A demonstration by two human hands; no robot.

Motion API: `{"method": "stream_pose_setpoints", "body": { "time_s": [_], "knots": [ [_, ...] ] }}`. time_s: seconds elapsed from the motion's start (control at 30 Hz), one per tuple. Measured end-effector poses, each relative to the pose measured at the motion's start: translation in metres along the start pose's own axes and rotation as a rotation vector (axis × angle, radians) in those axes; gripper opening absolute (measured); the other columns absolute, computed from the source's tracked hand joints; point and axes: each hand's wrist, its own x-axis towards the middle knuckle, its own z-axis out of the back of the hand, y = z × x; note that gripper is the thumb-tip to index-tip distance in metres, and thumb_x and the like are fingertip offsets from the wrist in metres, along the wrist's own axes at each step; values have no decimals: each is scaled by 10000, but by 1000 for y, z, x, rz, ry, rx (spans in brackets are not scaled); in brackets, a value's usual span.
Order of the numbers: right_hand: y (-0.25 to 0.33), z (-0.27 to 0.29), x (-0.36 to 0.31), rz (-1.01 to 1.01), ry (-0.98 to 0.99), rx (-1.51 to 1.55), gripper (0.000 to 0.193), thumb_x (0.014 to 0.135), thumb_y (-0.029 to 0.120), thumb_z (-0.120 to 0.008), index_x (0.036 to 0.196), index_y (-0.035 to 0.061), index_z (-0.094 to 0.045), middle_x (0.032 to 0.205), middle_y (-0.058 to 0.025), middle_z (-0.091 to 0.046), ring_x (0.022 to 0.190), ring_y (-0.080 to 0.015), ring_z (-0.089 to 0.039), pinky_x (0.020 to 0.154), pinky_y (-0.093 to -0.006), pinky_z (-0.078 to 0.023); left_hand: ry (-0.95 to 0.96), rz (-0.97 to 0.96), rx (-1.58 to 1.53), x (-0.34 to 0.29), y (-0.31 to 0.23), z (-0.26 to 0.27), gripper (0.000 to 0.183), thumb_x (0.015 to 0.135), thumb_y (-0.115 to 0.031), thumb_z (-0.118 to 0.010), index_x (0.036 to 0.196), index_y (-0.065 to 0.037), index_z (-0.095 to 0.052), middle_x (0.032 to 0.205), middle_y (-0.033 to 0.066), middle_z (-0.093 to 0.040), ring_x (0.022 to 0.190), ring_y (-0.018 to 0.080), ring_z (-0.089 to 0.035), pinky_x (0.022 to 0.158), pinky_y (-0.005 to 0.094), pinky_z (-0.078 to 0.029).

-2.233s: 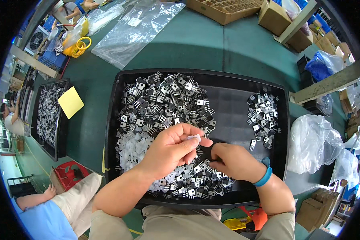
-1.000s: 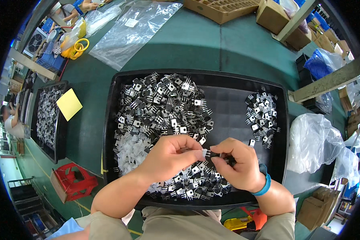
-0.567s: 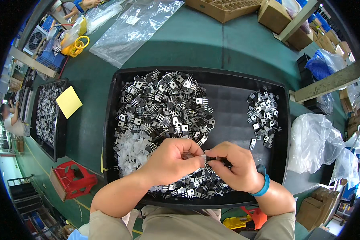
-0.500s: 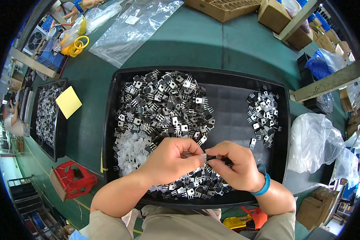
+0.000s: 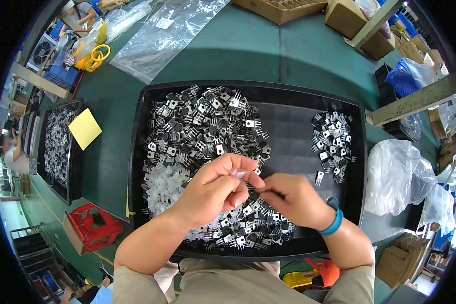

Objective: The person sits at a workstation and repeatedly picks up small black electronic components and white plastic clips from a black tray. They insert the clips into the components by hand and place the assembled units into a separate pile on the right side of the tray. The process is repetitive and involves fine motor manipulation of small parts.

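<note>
Over a black tray [image 5: 288, 92] my left hand [image 5: 212, 191] is closed, pinching a small translucent white piece [image 5: 238, 174] between thumb and forefinger. My right hand [image 5: 301, 202] has its fingertips pressed together at the left hand's fingers; what they hold, if anything, is hidden. A big heap of three-legged transistors [image 5: 202, 121] fills the tray's left side and runs under both hands. White translucent pieces [image 5: 164, 187] lie heaped beside my left wrist. A smaller group of transistors [image 5: 333, 134] is at the tray's right, with a single transistor [image 5: 319, 178] at its near edge.
On the left are another black tray of transistors [image 5: 58, 147], a yellow paper note [image 5: 85, 128] and a red stool [image 5: 93, 228]. Clear plastic bags [image 5: 397, 177] lie right of the tray. A flat plastic bag [image 5: 162, 43] and cardboard boxes [image 5: 347, 20] lie at the back.
My hands have shifted from a joint pinch; the left fingers have turned upward, showing the white piece. The right hand has turned, with its fingertips now hidden.
</note>
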Motion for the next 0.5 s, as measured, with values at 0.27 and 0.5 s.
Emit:
{"method": "stream_pose_setpoints", "body": {
  "time_s": [0.27, 0.5],
  "knots": [
    [2, -30, -5, 37, 197, -420, 222, 801, 187, -668, 912, 45, -539, 831, -106, -588, 709, -326, -622, 600, -426, -513, 2, 12, -2, 2, -1, -6, 219, 966, -40, -383, 1153, -34, -498, 1089, 219, -617, 550, 63, -445, 438, 170, -299],
    [16, -13, -4, -3, 112, -338, 107, 794, 75, -595, 848, 5, -535, 753, -141, -619, 661, -349, -621, 573, -436, -498, -7, 37, -13, 1, -3, -6, 160, 966, -66, -444, 1091, -28, -536, 1058, 205, -634, 558, 62, -451, 440, 170, -294]
  ]
}}
